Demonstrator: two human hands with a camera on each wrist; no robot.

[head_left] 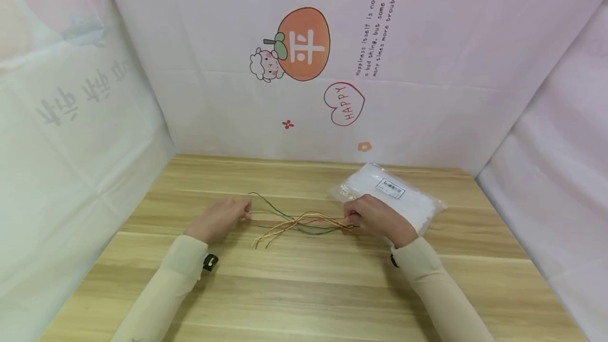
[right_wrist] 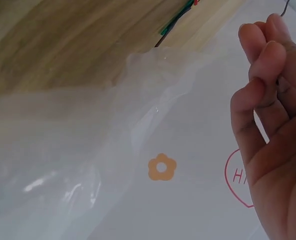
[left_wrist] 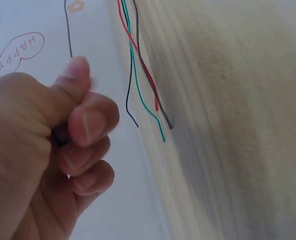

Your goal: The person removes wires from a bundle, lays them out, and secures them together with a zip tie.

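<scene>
My left hand (head_left: 222,219) pinches a thin dark wire (left_wrist: 68,30) between thumb and index finger, its other fingers curled. On the right, my right hand (head_left: 375,218) pinches a dark wire (right_wrist: 286,7) at the fingertips. Both hands are low over the table with the wire stretched between them; whether it is one length cannot be told. Several loose thin wires (head_left: 296,220) lie crossed in a loose bundle between the hands. Red, green, black and dark brown ends (left_wrist: 148,75) show in the left wrist view.
A clear plastic bag (head_left: 413,207) with white contents and a barcode label (head_left: 390,188) lies behind and beside my right hand. The wood-grain table (head_left: 294,289) is bordered by a printed cloth wall (head_left: 209,115) at the back, with cloth on both sides.
</scene>
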